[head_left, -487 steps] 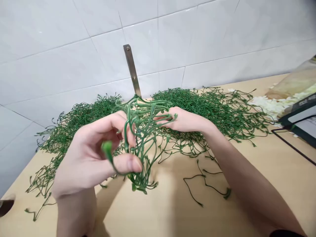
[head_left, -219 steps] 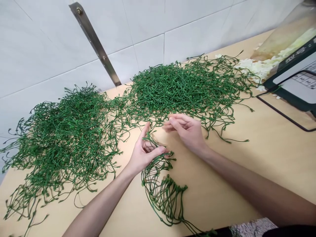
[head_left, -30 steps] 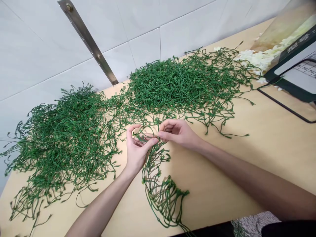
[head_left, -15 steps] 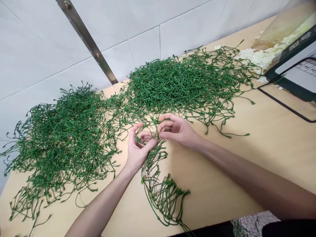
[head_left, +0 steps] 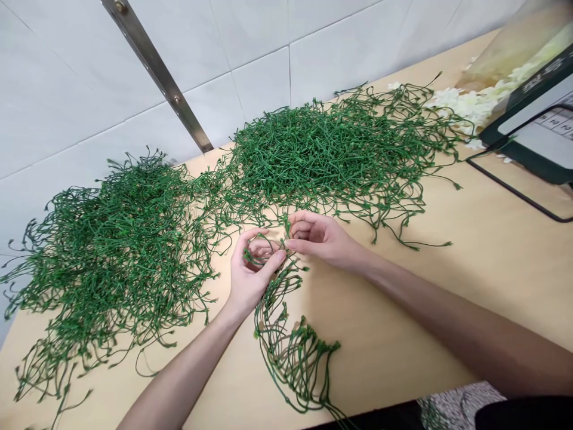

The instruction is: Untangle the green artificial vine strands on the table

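My left hand (head_left: 256, 269) is curled, thumb and fingers pinching the upper end of a strand of linked green plastic stems (head_left: 295, 352). From there the strand hangs down across the table toward its front edge, its thin side stems fanned out. My right hand (head_left: 316, 237) meets it from the right, thumb and fingertips closed on a small green stem (head_left: 286, 224) at the strand's top. The fingertips of both hands almost touch. Exactly how the stem joins the strand is hidden by my fingers.
A large heap of loose green stems (head_left: 313, 149) lies behind my hands, another heap (head_left: 120, 257) to the left. White petals (head_left: 474, 101) lie at the back right beside a dark-framed device (head_left: 532, 131) with a black wire stand (head_left: 514, 188). A metal strip (head_left: 156, 65) runs down the tiled wall.
The small stem in my right hand has shifted slightly to the right and its tip has tilted. The strand's lower end has swung a little left. Both hands stay nearly in place.
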Motion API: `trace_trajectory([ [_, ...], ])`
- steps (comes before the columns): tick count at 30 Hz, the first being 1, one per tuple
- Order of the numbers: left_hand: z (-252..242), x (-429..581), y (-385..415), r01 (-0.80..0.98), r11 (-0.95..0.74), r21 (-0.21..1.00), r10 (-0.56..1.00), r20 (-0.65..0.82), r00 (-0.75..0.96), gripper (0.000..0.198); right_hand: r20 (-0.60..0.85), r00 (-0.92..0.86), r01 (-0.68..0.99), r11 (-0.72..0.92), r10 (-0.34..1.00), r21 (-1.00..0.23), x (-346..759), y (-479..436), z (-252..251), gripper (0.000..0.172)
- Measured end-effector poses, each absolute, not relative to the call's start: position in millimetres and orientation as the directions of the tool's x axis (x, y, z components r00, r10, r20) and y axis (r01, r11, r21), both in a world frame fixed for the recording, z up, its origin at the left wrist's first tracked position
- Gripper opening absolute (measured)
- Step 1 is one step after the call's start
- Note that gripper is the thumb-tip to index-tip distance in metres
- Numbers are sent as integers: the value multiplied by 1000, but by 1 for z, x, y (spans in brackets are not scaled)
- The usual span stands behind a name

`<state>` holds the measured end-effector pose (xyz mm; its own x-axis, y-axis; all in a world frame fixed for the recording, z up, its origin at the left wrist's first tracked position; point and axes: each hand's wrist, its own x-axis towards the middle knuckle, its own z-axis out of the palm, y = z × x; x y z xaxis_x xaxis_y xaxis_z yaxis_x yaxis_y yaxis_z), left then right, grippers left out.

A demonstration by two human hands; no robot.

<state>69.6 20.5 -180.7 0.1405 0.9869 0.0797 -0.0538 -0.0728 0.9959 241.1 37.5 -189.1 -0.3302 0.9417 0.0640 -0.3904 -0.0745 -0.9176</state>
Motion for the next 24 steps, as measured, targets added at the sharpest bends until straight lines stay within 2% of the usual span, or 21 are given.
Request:
trace_trajectory([
  [3, -184, 68, 21, -89, -145, 985, 986, 152, 72, 36, 41, -312, -362, -79, 949, -929, 242, 37, -186, 34],
  [5, -184, 66, 21, -74, -126, 989, 987, 133, 87, 38, 25, -293, -356, -85, 956, -931, 242, 37, -185, 32],
  [8, -180, 65, 20, 59, -64, 996, 989, 56, 137, 31, 3, -292, -343, -102, 956, -934, 243, 37, -184, 21],
  [10, -177, 65, 19, 128, -73, 989, 987, 53, 152, 23, -15, -297, -333, -118, 955, -936, 243, 37, -184, 18],
  [12, -176, 66, 19, 153, -78, 985, 987, 55, 149, 25, -32, -305, -334, -138, 952, -932, 243, 37, -183, 17],
  [18, -172, 72, 19, 84, -23, 996, 991, 12, 134, 32, -74, -317, -336, -185, 945, -923, 242, 38, -183, 25],
  [24, -169, 82, 10, 76, -3, 997, 985, -10, 172, 37, -17, -338, -280, -118, 941, -953, 243, 37, -190, 29],
])
